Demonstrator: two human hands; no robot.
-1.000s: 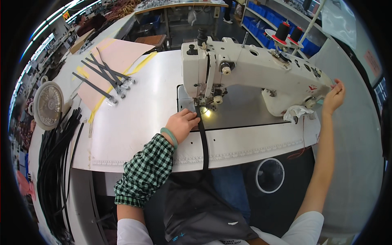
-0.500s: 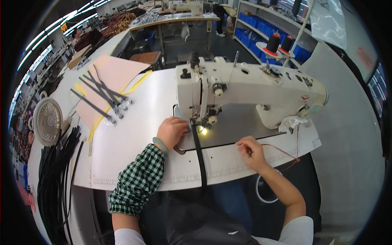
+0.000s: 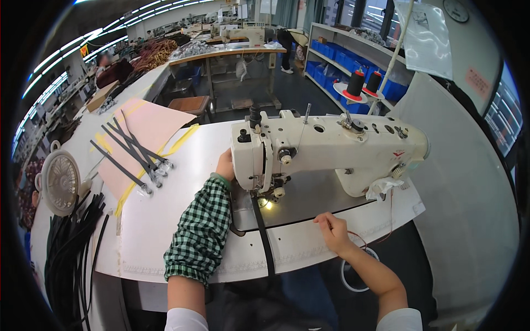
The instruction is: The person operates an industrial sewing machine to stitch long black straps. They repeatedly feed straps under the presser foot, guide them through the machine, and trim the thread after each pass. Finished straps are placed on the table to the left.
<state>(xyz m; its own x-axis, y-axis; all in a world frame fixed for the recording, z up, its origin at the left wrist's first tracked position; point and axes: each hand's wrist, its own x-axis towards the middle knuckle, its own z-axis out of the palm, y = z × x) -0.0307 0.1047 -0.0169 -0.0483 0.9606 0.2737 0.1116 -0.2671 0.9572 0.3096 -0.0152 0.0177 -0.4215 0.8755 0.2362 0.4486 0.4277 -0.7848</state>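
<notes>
A white sewing machine (image 3: 326, 140) stands on the table with its lamp lit beside the needle. From under its presser foot a black strap (image 3: 263, 237) runs toward me and over the table's front edge. My left hand (image 3: 225, 164) reaches to the far left side of the machine head, which hides its fingers. Below that hand, a green checked sleeve cover wraps my forearm. My right hand (image 3: 334, 233) hovers near the table's front edge, right of the strap, its fingers curled together. Whether something small is in them cannot be made out.
Several black straps with clear-wrapped ends (image 3: 135, 157) lie on pink sheet material (image 3: 149, 121) at the left. A bunch of black strips (image 3: 72, 237) hangs beside a round plastic basket (image 3: 59, 182). Thread cones (image 3: 356, 83) stand behind the machine. A bunched white cloth (image 3: 382, 188) sits at its base.
My left hand has moved from beside the needle to the far left side of the machine head. My right hand stays near the front edge, fingers still curled. The view has tilted upward.
</notes>
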